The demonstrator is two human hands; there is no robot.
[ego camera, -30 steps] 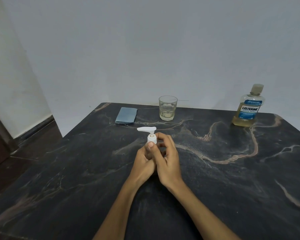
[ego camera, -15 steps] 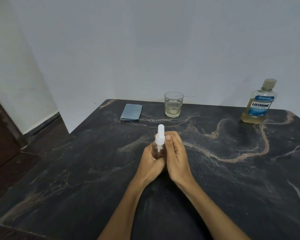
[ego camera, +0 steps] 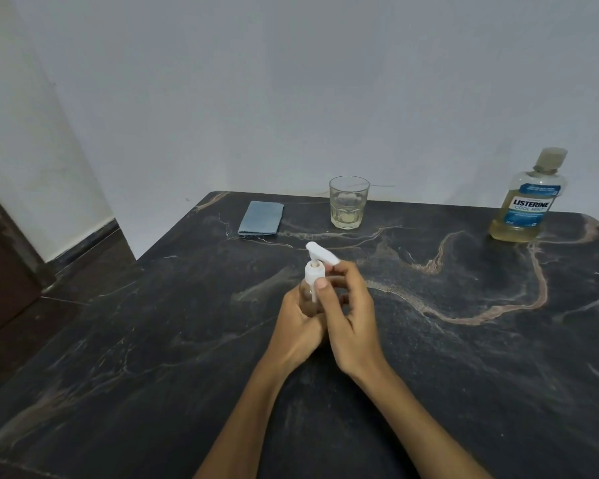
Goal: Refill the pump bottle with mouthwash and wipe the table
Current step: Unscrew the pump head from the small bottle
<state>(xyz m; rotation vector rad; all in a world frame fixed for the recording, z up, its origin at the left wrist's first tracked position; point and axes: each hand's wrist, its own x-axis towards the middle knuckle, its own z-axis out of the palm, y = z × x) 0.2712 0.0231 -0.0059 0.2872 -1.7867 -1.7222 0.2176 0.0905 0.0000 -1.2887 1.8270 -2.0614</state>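
Early stage, by the look of it: pump (ego camera: 317,259) is coming off, nothing poured, no wiping yet. Left hand (ego camera: 300,318) is wrapping the small clear bottle (ego camera: 306,293) at counter (ego camera: 464,357) centre, fingers curled round its body. Right hand (ego camera: 351,316) is pinching the white pump collar, thumb in front; nozzle is pointing toward 2 o'clock. Bottle is looking empty, dip tube showing inside. Listerine (ego camera: 528,202) is standing capped at 2 o'clock, glass (ego camera: 348,207) at 12, folded cloth (ego camera: 261,218) at 11, untouched.
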